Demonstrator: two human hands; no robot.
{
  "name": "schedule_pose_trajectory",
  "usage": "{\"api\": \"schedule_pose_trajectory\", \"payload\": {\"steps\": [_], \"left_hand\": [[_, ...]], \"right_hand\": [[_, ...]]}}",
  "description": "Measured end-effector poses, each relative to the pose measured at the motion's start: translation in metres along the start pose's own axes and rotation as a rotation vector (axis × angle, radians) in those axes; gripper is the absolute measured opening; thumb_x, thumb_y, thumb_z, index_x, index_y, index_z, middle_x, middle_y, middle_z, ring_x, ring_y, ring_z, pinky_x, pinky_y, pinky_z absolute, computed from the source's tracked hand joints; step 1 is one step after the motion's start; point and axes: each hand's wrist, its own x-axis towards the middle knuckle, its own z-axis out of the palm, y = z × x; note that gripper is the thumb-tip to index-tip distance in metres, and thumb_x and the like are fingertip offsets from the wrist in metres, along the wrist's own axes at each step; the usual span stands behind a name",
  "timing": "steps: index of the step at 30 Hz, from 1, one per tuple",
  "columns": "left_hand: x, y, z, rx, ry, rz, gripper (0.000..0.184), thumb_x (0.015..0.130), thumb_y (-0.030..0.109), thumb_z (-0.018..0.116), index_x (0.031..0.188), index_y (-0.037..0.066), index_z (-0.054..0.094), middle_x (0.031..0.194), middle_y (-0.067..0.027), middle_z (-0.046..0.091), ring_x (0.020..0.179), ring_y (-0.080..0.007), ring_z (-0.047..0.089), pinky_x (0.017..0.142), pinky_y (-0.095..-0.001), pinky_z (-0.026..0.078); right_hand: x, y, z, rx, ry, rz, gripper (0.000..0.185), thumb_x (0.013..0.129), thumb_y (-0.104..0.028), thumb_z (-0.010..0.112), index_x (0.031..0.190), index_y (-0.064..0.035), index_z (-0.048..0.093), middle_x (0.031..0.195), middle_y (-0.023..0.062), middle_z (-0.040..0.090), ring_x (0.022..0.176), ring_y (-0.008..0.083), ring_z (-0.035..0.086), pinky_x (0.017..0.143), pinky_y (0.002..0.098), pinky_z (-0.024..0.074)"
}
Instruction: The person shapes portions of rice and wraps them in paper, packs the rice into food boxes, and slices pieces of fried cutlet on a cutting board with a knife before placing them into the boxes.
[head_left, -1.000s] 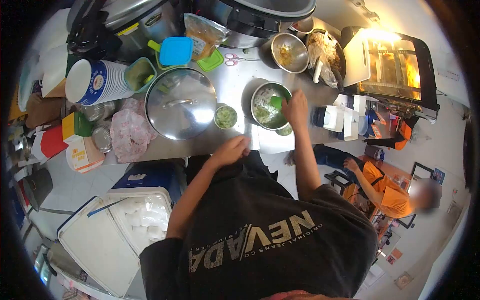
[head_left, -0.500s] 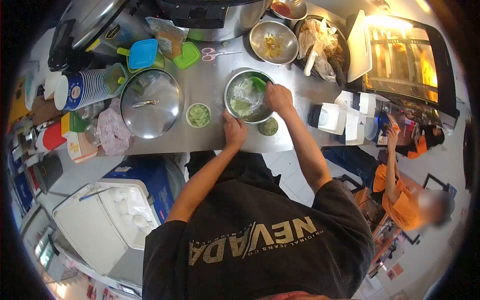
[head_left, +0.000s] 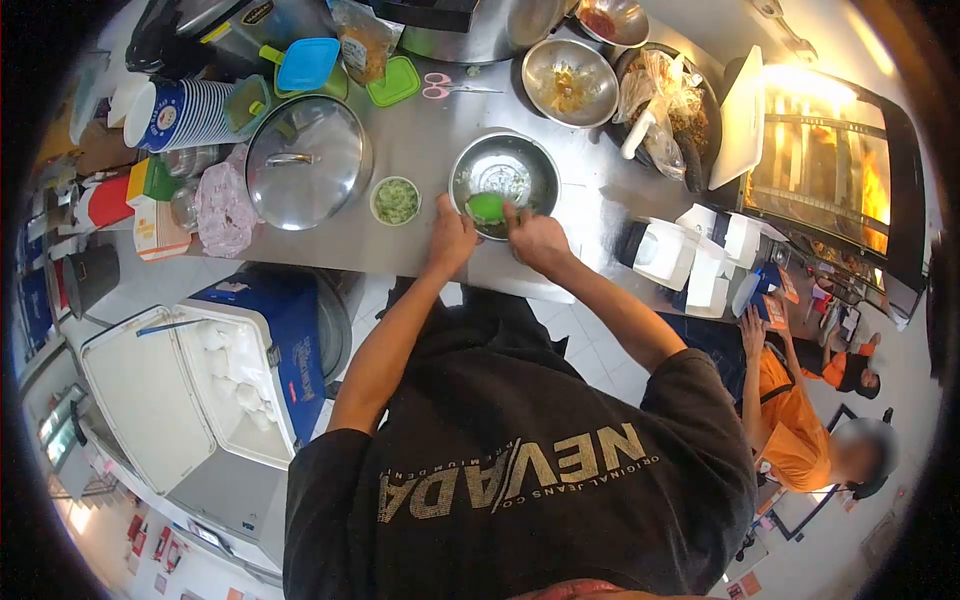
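A steel mixing bowl (head_left: 548,172) stands near the counter's front edge, with traces of pale green food inside. My left hand (head_left: 453,240) is closed on its left rim. My right hand (head_left: 538,242) is closed round the handle of a green spatula (head_left: 487,207), whose head lies in the near left part of the bowl. Left of the bowl stands a small white cup (head_left: 397,201) of shredded pale green food. A second small cup seen earlier by the bowl is now hidden by my right hand.
A large glass lid (head_left: 305,165) lies left. Scissors (head_left: 450,86), a lidded blue container (head_left: 308,65) and a steel bowl with yellow residue (head_left: 570,85) are behind. White boxes (head_left: 665,245) sit right, below a lit glass oven (head_left: 820,150). A person in orange (head_left: 795,430) works at right.
My right hand has moved down and left, bringing the spatula from the bowl's far right to its near left. The pale mass has been spread or moved nearer me. My left hand still grips the rim.
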Motion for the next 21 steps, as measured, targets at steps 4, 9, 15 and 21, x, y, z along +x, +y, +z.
{"api": "schedule_pose_trajectory", "payload": {"steps": [4,9,15,21], "left_hand": [[-0.012,0.022,-0.002,-0.186,-0.001,-0.073,0.041,0.096,-0.002,0.045,0.134,-0.002,0.029,0.115,-0.0317,0.061,0.083,-0.0388,0.074,0.068,-0.0401,0.067],[-0.004,0.019,0.000,-0.267,0.023,-0.015,0.049,0.096,-0.002,0.046,0.141,0.000,0.027,0.117,-0.0326,0.060,0.084,-0.0385,0.074,0.068,-0.0400,0.068],[0.002,0.006,-0.001,-0.228,-0.017,-0.061,0.059,0.095,-0.002,0.046,0.148,0.001,0.022,0.116,-0.0348,0.060,0.085,-0.0398,0.074,0.065,-0.0428,0.066],[0.011,0.013,-0.017,-0.077,-0.070,0.046,0.062,0.093,0.001,0.049,0.148,-0.003,0.022,0.111,-0.0333,0.064,0.087,-0.0399,0.073,0.067,-0.0435,0.062]], "right_hand": [[-0.010,-0.013,-0.059,0.117,0.015,0.155,0.050,0.094,-0.011,0.052,0.142,0.0043,0.047,0.089,0.0233,0.068,0.071,0.0364,0.071,0.057,0.0476,0.0559],[-0.009,-0.022,-0.038,0.087,0.021,0.193,0.036,0.097,-0.012,0.048,0.128,0.0030,0.058,0.079,0.0185,0.070,0.070,0.0358,0.071,0.059,0.0479,0.0551],[-0.013,-0.040,-0.024,0.137,0.010,0.324,0.026,0.098,-0.019,0.048,0.106,-0.0081,0.071,0.077,0.0190,0.071,0.070,0.0376,0.070,0.062,0.0512,0.0552],[0.038,0.023,-0.073,0.077,0.095,0.411,0.021,0.094,-0.021,0.056,0.105,-0.0131,0.072,0.077,0.0194,0.071,0.073,0.0376,0.072,0.062,0.0495,0.0567]]}}
